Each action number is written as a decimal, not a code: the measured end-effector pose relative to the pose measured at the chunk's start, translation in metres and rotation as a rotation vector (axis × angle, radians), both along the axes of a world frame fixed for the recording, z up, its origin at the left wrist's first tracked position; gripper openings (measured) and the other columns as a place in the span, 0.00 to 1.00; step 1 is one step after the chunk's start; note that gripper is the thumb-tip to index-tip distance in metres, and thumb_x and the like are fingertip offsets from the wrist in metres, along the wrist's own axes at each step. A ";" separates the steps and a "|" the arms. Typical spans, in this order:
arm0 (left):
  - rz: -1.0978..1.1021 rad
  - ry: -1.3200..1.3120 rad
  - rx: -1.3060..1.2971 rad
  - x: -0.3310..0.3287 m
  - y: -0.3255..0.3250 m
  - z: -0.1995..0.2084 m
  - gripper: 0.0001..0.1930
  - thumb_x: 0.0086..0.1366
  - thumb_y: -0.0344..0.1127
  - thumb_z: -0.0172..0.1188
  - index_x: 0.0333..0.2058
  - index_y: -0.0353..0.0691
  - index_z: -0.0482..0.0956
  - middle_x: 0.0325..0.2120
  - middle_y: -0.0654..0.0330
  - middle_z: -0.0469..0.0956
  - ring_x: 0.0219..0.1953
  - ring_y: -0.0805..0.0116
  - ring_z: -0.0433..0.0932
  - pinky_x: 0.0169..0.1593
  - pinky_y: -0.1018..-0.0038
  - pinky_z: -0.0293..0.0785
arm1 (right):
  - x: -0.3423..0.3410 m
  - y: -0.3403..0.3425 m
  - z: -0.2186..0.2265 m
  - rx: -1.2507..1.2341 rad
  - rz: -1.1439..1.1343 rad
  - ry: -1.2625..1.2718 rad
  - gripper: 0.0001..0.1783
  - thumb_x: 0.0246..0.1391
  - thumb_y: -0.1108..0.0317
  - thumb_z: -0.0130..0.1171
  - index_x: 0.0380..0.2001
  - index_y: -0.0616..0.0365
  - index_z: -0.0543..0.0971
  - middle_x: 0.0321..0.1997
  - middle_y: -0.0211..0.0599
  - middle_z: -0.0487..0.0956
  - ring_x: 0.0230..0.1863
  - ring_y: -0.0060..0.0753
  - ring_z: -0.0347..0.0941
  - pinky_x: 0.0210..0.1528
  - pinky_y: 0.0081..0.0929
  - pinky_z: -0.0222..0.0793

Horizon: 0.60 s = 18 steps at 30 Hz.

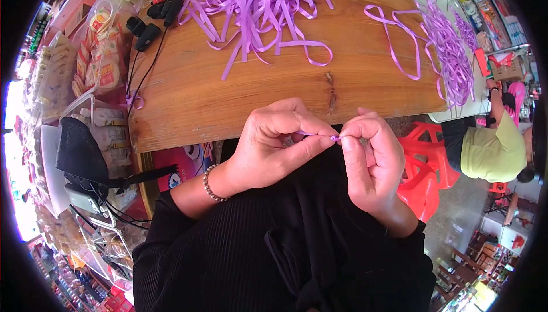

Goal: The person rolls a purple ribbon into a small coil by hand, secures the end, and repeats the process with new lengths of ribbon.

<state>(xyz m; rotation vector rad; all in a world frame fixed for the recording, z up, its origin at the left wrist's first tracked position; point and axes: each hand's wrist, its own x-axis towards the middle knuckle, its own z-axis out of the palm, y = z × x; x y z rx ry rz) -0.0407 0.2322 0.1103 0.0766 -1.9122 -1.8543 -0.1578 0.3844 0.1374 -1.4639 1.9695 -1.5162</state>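
- Tabletop: grained wood, bare strip along near edge.
- Ribbon heap: flat purple loops, 12 o'clock from hands.
- Left hand, right hand: both pinching.
- Knotted ribbon: thin, purple, between fingertips, 6 o'clock of edge.

Wooden table: bright and evenly lit for you, softly glossy, its straight edges bowed by the fisheye.
White glare: far left of the table, burnt out — you can read no detail inside it.
Purple ribbons: on the table, pale highlights along the strands.
Left hand and right hand: on your side of the table, well lit and fairly sharp; the tiny knot between them is too small to make out clearly.
Black clothing: nearer you than the table, darkest area, yet its ribbing shows.
Shelves: right of the table, stretched and soft — the rim beyond falls to black.
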 end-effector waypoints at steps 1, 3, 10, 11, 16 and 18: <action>-0.015 -0.043 0.016 0.001 -0.001 0.002 0.05 0.58 0.23 0.65 0.33 0.37 0.84 0.27 0.63 0.78 0.29 0.77 0.71 0.33 0.80 0.65 | -0.002 0.000 0.000 0.001 -0.001 0.000 0.03 0.58 0.78 0.51 0.36 0.61 0.71 0.31 0.29 0.72 0.32 0.20 0.67 0.60 0.36 0.56; -0.030 -0.086 0.033 0.001 -0.001 0.004 0.04 0.58 0.23 0.65 0.33 0.37 0.84 0.27 0.63 0.78 0.29 0.77 0.71 0.33 0.80 0.65 | -0.005 0.000 -0.001 -0.031 0.031 0.102 0.08 0.54 0.77 0.55 0.38 0.62 0.72 0.31 0.29 0.73 0.31 0.21 0.67 0.60 0.38 0.56; -0.217 -0.159 0.320 0.000 -0.007 0.007 0.04 0.61 0.28 0.64 0.34 0.36 0.84 0.24 0.66 0.74 0.29 0.79 0.68 0.33 0.80 0.64 | -0.005 -0.004 0.012 0.016 0.056 0.111 0.15 0.44 0.77 0.63 0.39 0.61 0.78 0.30 0.29 0.74 0.30 0.24 0.68 0.59 0.42 0.58; -0.249 -0.198 0.359 0.000 -0.009 0.008 0.05 0.62 0.30 0.64 0.35 0.37 0.85 0.23 0.68 0.73 0.29 0.81 0.68 0.33 0.80 0.64 | -0.006 -0.004 0.012 0.013 0.067 0.156 0.14 0.43 0.77 0.63 0.37 0.60 0.78 0.29 0.30 0.74 0.30 0.25 0.69 0.58 0.43 0.58; -0.367 -0.281 0.433 0.000 -0.017 0.006 0.08 0.63 0.33 0.63 0.37 0.36 0.84 0.24 0.68 0.74 0.30 0.81 0.68 0.35 0.79 0.65 | -0.009 -0.006 0.008 -0.027 0.081 0.227 0.10 0.41 0.77 0.64 0.31 0.59 0.79 0.27 0.31 0.74 0.30 0.28 0.71 0.58 0.45 0.60; -0.389 -0.297 0.464 0.000 -0.016 0.008 0.08 0.63 0.34 0.63 0.38 0.36 0.84 0.24 0.67 0.75 0.30 0.81 0.69 0.36 0.79 0.65 | -0.008 -0.006 0.008 -0.036 0.052 0.235 0.08 0.41 0.78 0.63 0.29 0.59 0.77 0.24 0.30 0.74 0.29 0.29 0.71 0.58 0.46 0.60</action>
